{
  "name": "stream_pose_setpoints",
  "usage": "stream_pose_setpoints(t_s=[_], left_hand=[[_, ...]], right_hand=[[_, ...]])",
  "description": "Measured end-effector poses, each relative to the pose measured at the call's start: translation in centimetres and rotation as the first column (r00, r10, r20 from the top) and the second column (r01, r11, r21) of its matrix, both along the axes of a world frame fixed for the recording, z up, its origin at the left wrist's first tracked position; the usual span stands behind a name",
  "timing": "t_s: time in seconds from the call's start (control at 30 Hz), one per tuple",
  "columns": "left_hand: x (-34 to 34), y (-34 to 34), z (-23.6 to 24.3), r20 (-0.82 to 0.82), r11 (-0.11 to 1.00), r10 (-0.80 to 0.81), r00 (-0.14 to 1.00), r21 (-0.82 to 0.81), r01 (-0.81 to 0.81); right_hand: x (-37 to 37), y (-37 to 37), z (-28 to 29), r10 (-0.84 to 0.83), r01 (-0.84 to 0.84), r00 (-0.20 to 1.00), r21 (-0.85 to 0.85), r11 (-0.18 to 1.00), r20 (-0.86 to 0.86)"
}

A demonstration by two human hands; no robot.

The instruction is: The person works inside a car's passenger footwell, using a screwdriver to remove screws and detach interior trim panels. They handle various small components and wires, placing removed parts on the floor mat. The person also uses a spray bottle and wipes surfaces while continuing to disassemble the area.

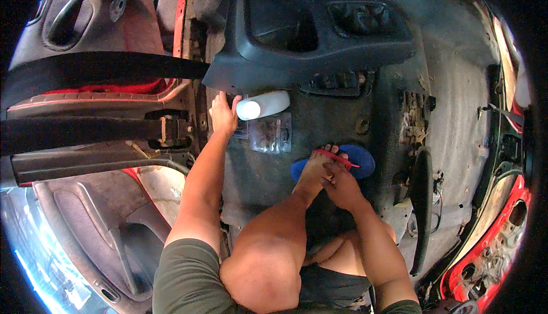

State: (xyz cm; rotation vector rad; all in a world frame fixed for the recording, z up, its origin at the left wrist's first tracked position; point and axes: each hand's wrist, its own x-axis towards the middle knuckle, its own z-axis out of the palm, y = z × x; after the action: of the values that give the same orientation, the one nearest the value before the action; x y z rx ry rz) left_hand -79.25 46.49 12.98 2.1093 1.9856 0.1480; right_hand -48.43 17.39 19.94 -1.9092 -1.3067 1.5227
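Observation:
My left hand (224, 114) is at the front lower corner of a dark grey plastic centre console (319, 51), thumb and fingers apart, fingertips at its edge. Right beside it a white bottle (274, 104) lies on its side, cap toward the hand. Below the bottle is a clear plastic bag (270, 136) with small items inside. Over my foot, which rests on a blue flip-flop (361, 158), my right hand (343, 187) is curled with its fingers bent. A red strip (337, 157) crosses the toes just above those fingers; whether it is a strap or a tool I cannot make out.
Worn dark carpet (257, 188) covers the car floor. Black seat belts (103, 134) stretch across the left door opening. At the right lie a rusty floor bracket (412, 117) and a long black curved part (421, 211), with a red metal body panel (491, 257) beyond.

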Motion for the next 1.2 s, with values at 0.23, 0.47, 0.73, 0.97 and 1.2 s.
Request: stream_pose_setpoints(t_s=[0.23,0.47,0.73,0.97,1.2], left_hand=[[-0.6,1.2,0.6,-0.068,0.999,0.038,0.997,0.022,-0.037],[-5.2,-0.7,-2.8,0.029,0.977,-0.126,0.992,0.176,0.119],[-1.7,-8.2,2.5,0.060,0.911,-0.226,0.972,0.368,0.189],[-0.6,-14.8,2.9,0.112,0.870,-0.477,0.872,0.199,0.451],[0.4,-15.2,4.4,0.209,0.875,-0.478,0.853,0.035,0.482]], right_hand=[[-0.1,-0.9,-0.6,-0.082,0.084,0.996,0.109,0.991,-0.026],[4.0,0.4,14.2,-0.136,0.184,0.979,0.369,0.911,-0.152],[28.0,-11.8,19.5,-0.955,0.706,0.293,0.666,0.242,0.037],[37.9,-25.7,-1.0,-0.328,0.507,0.731,-0.154,0.848,0.598],[39.9,-27.2,-6.2,-0.462,0.608,0.781,-0.341,0.717,0.420]])
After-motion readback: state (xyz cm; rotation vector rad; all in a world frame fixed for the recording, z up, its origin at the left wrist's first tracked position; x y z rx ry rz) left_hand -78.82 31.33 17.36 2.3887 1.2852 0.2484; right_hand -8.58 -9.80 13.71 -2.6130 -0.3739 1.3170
